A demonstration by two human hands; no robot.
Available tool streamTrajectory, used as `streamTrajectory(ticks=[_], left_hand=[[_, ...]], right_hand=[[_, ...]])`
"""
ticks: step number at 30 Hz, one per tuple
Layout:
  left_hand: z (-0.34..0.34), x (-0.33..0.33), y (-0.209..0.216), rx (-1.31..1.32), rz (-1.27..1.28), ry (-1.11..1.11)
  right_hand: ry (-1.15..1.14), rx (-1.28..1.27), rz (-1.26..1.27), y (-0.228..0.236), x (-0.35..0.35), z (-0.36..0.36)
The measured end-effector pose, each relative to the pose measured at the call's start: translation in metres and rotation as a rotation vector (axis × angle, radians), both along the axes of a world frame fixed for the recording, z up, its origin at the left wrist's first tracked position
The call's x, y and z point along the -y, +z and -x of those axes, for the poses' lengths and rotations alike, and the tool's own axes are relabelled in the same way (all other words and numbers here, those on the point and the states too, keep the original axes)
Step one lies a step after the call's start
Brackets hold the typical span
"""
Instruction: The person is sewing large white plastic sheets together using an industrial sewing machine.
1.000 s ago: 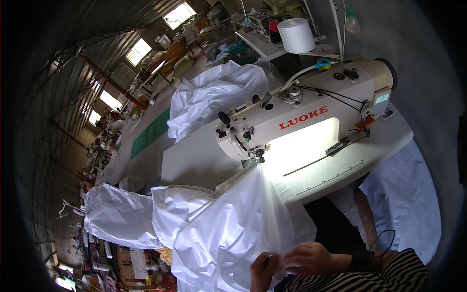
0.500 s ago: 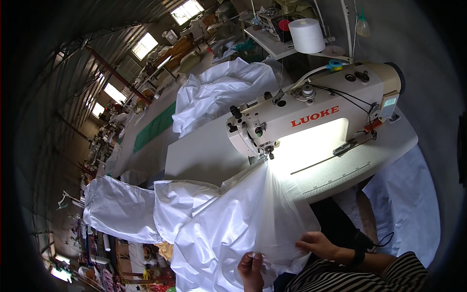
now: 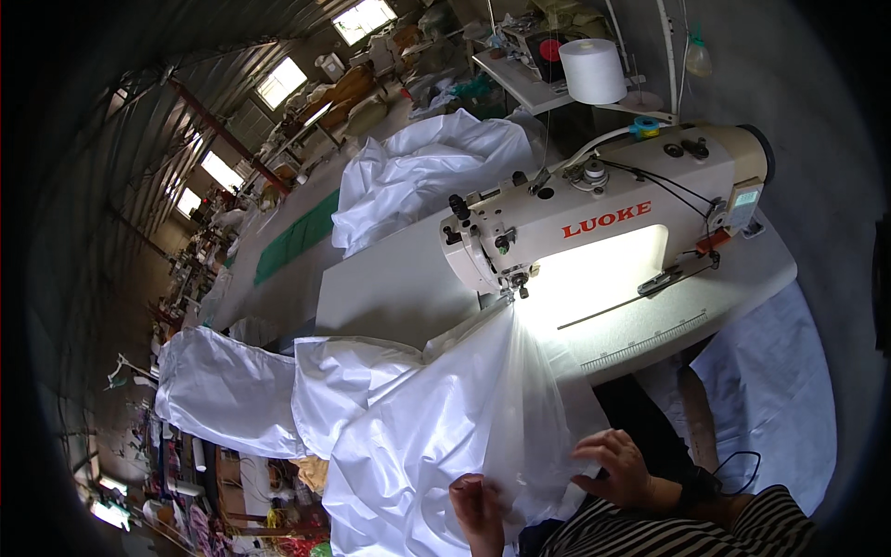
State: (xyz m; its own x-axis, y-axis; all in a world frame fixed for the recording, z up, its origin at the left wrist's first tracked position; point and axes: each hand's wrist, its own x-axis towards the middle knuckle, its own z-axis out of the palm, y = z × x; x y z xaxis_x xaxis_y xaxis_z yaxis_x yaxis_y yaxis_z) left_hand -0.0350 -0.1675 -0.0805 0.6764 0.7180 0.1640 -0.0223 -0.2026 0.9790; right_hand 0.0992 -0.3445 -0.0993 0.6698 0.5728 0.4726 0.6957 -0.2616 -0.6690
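The grey table (image 3: 390, 290) crossed a cluttered workshop (image 3: 218, 246); white cloth (image 3: 418, 432) hung glossy, creased. Left hand (image 3: 477, 512) curled, hold unclear; right hand (image 3: 620, 472) gaped, empty.

your left hand (image 3: 477, 506) is blurred, so you cannot tell whether its curled fingers pinch the sheer fabric (image 3: 534, 408) beside them, and its forearm is cut off by the lower edge. your white cloth (image 3: 408, 446) also runs out below and hides part of the near edge of the worktop (image 3: 390, 292). the needle under your sewing machine (image 3: 594, 209) is too small to make out, as is the display (image 3: 745, 200). the picture's edge crops your striped sleeve (image 3: 775, 524).
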Motion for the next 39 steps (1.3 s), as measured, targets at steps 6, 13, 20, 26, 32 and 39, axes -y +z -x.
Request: streamTrajectory(ticks=[6, 13, 20, 26, 32, 39], left_hand=[[0.012, 0.017, -0.011, -0.429, -0.525, 0.082], [0.04, 0.005, -0.017, -0.662, -0.586, 0.171], [0.011, -0.003, 0.058, 0.153, 0.306, -0.063], [0.035, 0.0, 0.016, -0.592, -0.771, 0.122], [0.066, 0.011, 0.002, -0.651, -0.752, 0.24], [0.054, -0.005, 0.014, -0.335, -0.063, -0.147]], right_hand=[[0.867, -0.485, 0.166, -0.046, -0.012, 0.035], [1.201, -0.492, 0.511, 0.01, -0.013, 0.037], [1.107, -0.395, 0.17, -0.016, 0.008, 0.066], [1.118, -0.259, 0.348, -0.011, 0.012, 0.064], [1.183, -0.302, 0.254, 0.006, 0.001, 0.064], [1.135, -0.254, 0.278, 0.015, -0.008, 0.061]])
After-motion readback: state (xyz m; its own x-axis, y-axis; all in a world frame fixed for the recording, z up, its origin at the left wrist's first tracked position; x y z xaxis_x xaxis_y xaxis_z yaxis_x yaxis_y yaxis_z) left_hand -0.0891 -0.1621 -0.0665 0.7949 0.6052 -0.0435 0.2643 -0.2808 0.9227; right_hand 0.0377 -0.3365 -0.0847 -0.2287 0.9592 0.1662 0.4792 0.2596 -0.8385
